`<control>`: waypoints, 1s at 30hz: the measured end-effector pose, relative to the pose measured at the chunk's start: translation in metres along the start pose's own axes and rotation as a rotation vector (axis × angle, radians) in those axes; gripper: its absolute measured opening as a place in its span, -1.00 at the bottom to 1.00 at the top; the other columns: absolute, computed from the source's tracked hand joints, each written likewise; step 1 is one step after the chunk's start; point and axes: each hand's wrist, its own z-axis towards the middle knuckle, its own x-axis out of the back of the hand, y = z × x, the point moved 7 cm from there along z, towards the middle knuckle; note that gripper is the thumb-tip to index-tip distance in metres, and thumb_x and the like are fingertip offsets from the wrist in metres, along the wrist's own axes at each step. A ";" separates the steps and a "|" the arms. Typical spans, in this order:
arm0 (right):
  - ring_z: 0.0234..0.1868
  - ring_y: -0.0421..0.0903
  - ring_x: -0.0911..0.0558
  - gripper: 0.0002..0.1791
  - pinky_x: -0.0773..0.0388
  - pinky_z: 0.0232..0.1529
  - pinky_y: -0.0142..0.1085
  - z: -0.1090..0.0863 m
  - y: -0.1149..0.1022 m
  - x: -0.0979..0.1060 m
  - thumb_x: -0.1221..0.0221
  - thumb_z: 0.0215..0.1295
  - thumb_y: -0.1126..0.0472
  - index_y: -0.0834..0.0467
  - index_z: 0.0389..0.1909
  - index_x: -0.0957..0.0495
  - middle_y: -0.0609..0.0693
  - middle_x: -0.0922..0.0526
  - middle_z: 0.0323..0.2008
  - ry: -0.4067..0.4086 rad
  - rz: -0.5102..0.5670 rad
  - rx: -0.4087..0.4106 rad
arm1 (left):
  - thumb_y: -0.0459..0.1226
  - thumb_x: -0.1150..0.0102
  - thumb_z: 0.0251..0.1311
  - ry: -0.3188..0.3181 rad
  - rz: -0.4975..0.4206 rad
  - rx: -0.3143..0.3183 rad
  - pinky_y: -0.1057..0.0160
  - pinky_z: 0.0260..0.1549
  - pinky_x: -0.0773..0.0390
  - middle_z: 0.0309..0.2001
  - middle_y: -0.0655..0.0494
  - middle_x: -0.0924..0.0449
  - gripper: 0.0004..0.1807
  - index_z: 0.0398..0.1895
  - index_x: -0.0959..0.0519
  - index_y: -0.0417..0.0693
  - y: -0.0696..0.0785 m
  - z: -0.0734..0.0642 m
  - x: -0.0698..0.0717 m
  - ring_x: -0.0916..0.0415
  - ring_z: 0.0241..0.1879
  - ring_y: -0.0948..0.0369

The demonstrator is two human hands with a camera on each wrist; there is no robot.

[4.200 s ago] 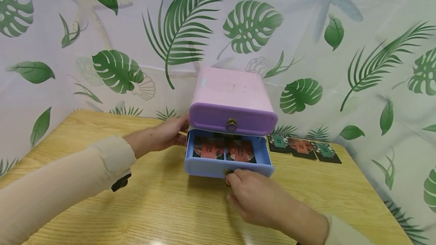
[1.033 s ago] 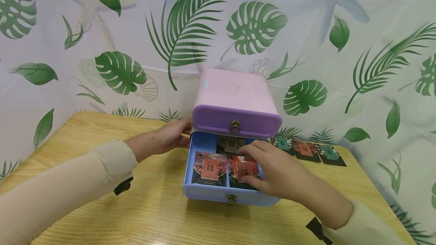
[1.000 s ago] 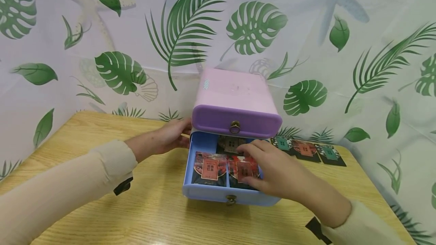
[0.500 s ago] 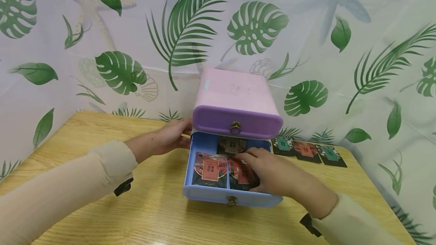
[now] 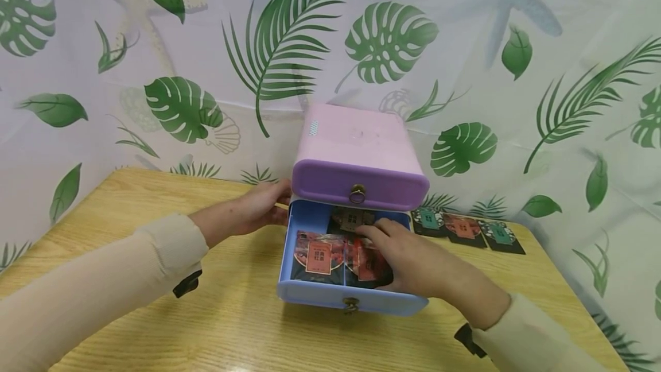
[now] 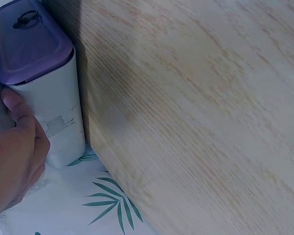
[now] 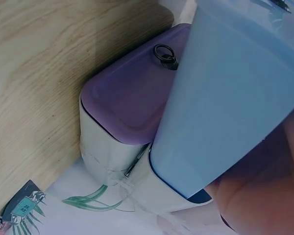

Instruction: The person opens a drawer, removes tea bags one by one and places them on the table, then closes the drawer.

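Observation:
A drawer cabinet with a pink top [image 5: 356, 136] stands against the wall, its purple upper drawer [image 5: 320, 182] closed. The blue drawer [image 5: 310, 294] under it is pulled out. Inside lie dark tea sachets: a red-labelled one [image 5: 318, 257] at front left, another [image 5: 366, 263] at front right, and a brown-labelled one [image 5: 343, 220] behind. My right hand [image 5: 413, 260] reaches in from the right, fingers and thumb gripping the front-right sachet across its sides. My left hand [image 5: 260, 206] presses against the cabinet's left side, thumb near the front edge, as the left wrist view shows.
Three sachets, two with green labels and one with a red label [image 5: 465, 228], lie in a row on the wooden table [image 5: 232, 314] right of the cabinet. Both wrist views show a lower purple drawer [image 7: 132, 93], closed, beneath the blue one. A leaf-patterned cloth [image 5: 196, 27] hangs behind.
The right hand has gone from the blue drawer's ring pull to the front-right sachet, closing around it. The blue drawer is farther out. The left hand has stayed at the cabinet's side.

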 end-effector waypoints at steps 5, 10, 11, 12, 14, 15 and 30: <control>-0.01 -0.07 -0.54 0.02 -0.59 -0.03 -0.12 -0.001 0.000 0.002 -0.57 -0.05 0.00 0.23 0.39 -0.27 0.10 -0.46 0.10 0.023 0.013 0.002 | -0.11 0.25 0.51 0.001 0.000 0.004 0.25 -0.22 -0.66 -0.18 0.01 -0.55 -0.49 0.20 -0.43 -0.37 0.000 -0.001 0.000 -0.60 -0.32 0.18; 0.00 -0.09 -0.54 0.01 -0.59 -0.03 -0.10 -0.003 0.003 0.006 -0.56 -0.05 -0.01 0.15 0.41 -0.27 0.06 -0.43 0.14 0.034 0.059 -0.012 | -0.10 0.25 0.51 0.007 0.004 0.011 0.26 -0.22 -0.66 -0.15 0.00 -0.55 -0.48 0.23 -0.42 -0.35 0.000 -0.001 0.000 -0.60 -0.31 0.18; 0.01 -0.09 -0.54 0.01 -0.59 -0.02 -0.10 -0.004 0.003 0.008 -0.56 -0.04 -0.01 0.14 0.41 -0.27 0.05 -0.43 0.15 0.038 0.066 -0.020 | -0.10 0.25 0.51 0.006 0.005 0.010 0.26 -0.22 -0.66 -0.15 0.00 -0.56 -0.48 0.23 -0.42 -0.35 0.001 -0.001 0.000 -0.60 -0.31 0.18; 0.02 -0.09 -0.54 0.01 -0.59 -0.02 -0.10 -0.004 0.004 0.009 -0.56 -0.04 -0.01 0.12 0.41 -0.26 0.04 -0.42 0.16 0.042 0.071 -0.027 | -0.10 0.25 0.51 0.004 0.007 0.007 0.26 -0.22 -0.66 -0.15 0.00 -0.56 -0.47 0.23 -0.42 -0.36 0.001 -0.001 0.000 -0.60 -0.31 0.18; 0.02 -0.10 -0.54 0.00 -0.59 -0.02 -0.11 -0.006 0.004 0.012 -0.55 -0.04 -0.02 0.10 0.41 -0.27 0.01 -0.41 0.17 0.052 0.076 -0.042 | -0.10 0.26 0.51 0.001 0.008 0.003 0.26 -0.21 -0.66 -0.16 0.01 -0.56 -0.47 0.23 -0.41 -0.36 0.001 -0.002 0.000 -0.61 -0.30 0.18; 0.03 -0.10 -0.54 0.00 -0.60 -0.01 -0.11 -0.007 0.004 0.014 -0.55 -0.03 -0.01 0.09 0.41 -0.27 0.01 -0.41 0.17 0.057 0.079 -0.048 | -0.11 0.26 0.51 0.003 0.004 0.003 0.26 -0.22 -0.66 -0.17 0.01 -0.56 -0.48 0.22 -0.42 -0.36 0.001 -0.002 0.000 -0.61 -0.31 0.18; 0.02 -0.17 -0.57 -0.04 -0.63 -0.05 -0.16 -0.030 0.000 0.052 -0.54 -0.07 -0.04 0.06 0.38 -0.32 -0.09 -0.40 0.21 0.176 0.048 -0.069 | -0.10 0.27 0.52 -0.014 0.007 -0.009 0.26 -0.19 -0.66 -0.15 0.01 -0.57 -0.45 0.26 -0.40 -0.39 0.002 -0.001 -0.001 -0.63 -0.29 0.18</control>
